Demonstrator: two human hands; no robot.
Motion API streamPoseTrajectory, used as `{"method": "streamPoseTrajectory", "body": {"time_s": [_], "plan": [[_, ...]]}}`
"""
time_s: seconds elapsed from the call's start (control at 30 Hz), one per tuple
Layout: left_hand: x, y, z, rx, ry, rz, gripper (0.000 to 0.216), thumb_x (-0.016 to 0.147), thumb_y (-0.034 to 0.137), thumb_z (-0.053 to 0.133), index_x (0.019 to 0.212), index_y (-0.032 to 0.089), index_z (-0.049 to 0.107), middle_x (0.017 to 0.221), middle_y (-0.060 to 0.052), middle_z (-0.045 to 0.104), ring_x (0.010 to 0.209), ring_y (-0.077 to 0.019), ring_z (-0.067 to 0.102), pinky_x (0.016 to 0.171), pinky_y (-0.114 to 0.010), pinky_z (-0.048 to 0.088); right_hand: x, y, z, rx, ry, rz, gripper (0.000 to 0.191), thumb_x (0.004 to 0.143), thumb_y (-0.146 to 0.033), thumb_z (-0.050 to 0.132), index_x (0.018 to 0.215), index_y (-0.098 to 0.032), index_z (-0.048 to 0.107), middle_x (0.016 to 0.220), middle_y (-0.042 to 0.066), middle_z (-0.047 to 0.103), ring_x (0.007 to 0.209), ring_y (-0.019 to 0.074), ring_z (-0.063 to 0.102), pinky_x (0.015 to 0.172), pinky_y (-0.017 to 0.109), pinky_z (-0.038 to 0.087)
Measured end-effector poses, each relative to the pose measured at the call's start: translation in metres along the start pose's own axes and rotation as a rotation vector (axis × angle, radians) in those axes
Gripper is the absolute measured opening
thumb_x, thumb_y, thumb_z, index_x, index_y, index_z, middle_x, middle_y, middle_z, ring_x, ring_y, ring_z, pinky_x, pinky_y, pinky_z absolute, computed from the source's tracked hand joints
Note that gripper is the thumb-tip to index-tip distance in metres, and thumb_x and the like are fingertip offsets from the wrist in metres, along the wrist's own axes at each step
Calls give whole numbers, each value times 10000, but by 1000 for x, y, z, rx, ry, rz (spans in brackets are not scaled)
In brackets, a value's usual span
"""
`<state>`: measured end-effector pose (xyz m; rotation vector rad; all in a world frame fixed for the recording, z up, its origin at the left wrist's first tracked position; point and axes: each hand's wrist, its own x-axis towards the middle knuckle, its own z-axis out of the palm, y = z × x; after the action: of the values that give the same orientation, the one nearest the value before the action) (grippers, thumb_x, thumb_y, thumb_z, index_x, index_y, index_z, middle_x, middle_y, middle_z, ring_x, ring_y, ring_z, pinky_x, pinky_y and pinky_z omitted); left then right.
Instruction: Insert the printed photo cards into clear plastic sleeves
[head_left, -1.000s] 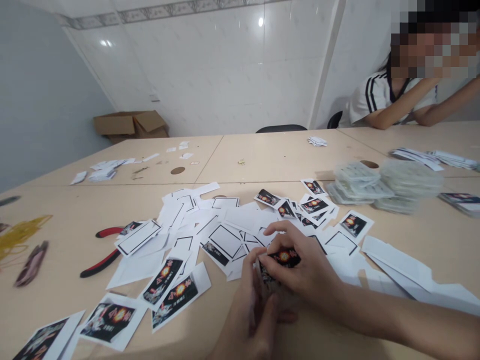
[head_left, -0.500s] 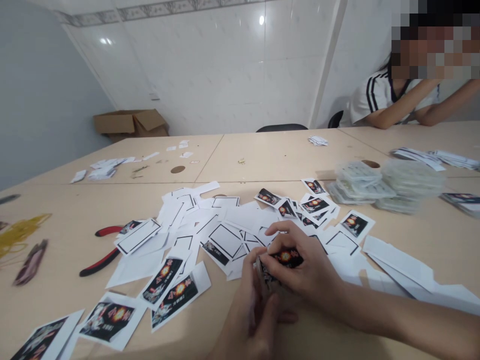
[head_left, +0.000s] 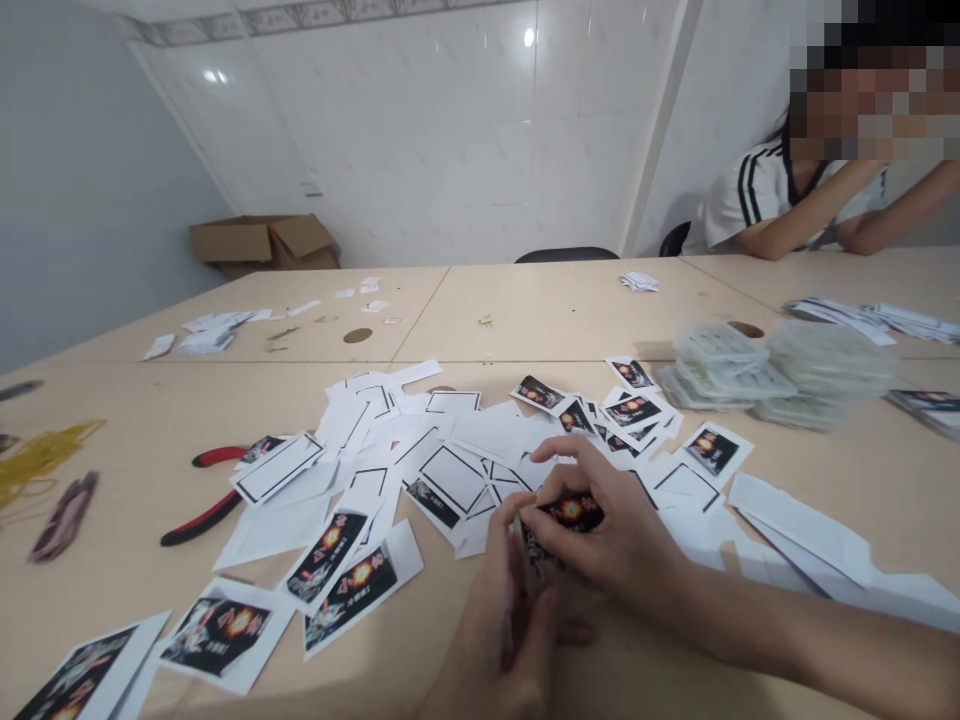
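Both hands are close together at the lower middle, closed on a small flat packet with a black printed label [head_left: 576, 512]. My left hand [head_left: 517, 620] wraps its near and left side, the thumb low against it. The fingers of my right hand [head_left: 607, 530] pinch its upper left edge, the index finger arched above. Part of the packet is hidden behind the fingers, so I cannot tell whether it is a bag or a box. Around the hands lie loose printed cards [head_left: 327, 562] with the same black picture, and white paper slips [head_left: 451, 478] with black outlines.
Red-handled pliers [head_left: 202, 518] lie half under the papers at left, near yellow strands [head_left: 45, 462] and a pinkish tool [head_left: 66, 518]. Clear plastic boxes [head_left: 825, 362] are stacked at right. Across the table, a person in a white shirt [head_left: 757, 195] leans on their elbows.
The view has shifted very slightly. Both hands keep the same grip on the packet, and its label is tilted a little differently under the right fingers.
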<state>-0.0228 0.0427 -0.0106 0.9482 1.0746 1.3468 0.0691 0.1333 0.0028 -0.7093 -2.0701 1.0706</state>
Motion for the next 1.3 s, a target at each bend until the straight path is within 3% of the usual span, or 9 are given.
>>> {"method": "streamPoseTrajectory", "body": {"time_s": [0.57, 1.1, 1.3], "plan": [[-1, -1, 0, 9, 14, -9, 491, 775, 243, 471, 1204, 289, 236, 1281, -101, 335, 1090, -286, 410, 675, -340, 519, -1, 0, 0, -60, 24, -6, 272, 681, -143, 510, 928, -216, 422, 587, -55, 528, 522, 86, 507, 499, 192, 393], [0, 0, -1, -46, 3, -29, 512, 766, 218, 483, 1205, 286, 230, 1311, -95, 288, 1138, -302, 349, 681, -333, 517, 0, 5, -1, -42, -28, -71, 314, 655, -130, 527, 928, -227, 404, 636, -52, 523, 555, 81, 510, 521, 182, 406], [0, -2, -2, -44, 8, -42, 520, 766, 234, 486, 1205, 293, 214, 1301, -93, 293, 1093, -281, 401, 672, -325, 516, -1, 8, -1, -12, -63, -69, 329, 648, -134, 539, 927, -239, 399, 660, -55, 531, 558, 75, 506, 511, 172, 403]]}}
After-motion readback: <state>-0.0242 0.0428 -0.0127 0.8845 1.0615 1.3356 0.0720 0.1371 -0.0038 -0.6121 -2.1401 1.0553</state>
